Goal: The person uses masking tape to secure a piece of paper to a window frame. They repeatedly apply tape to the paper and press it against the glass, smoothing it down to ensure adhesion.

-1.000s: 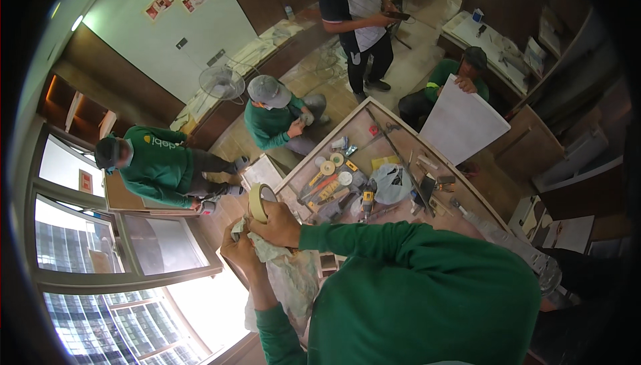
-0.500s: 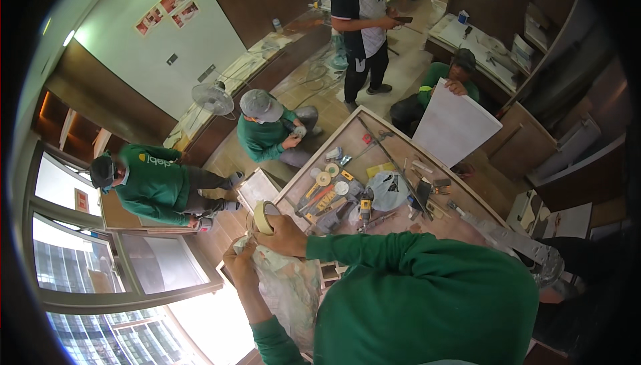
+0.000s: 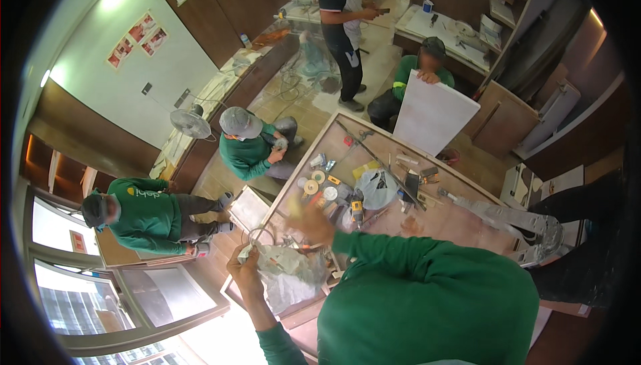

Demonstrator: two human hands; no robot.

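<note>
My left hand (image 3: 246, 270) pinches the top edge of a crumpled, see-through plastic bag (image 3: 287, 283), which hangs and spreads down over the near left corner of the workbench. A thin hoop (image 3: 259, 235) stands up just above these fingers. My right hand (image 3: 312, 223) is over the bench's left edge, smeared by motion. At its fingertips a pale yellow blur matches the roll of masking tape (image 3: 294, 206) seen clearly in that hand earlier. Both hands are apart.
The framed workbench (image 3: 434, 221) holds a cordless drill (image 3: 357, 213), tape rolls (image 3: 311, 187), a white plastic bag (image 3: 376, 188) and several tools. One co-worker (image 3: 244, 138) sits beyond it; another holds a white panel (image 3: 435, 112). A foil-wrapped piece (image 3: 484, 213) lies at right.
My right hand has moved right, away from my left hand, with the tape roll now blurred. The bag has sunk lower and spread out. The whole view has shifted a little.
</note>
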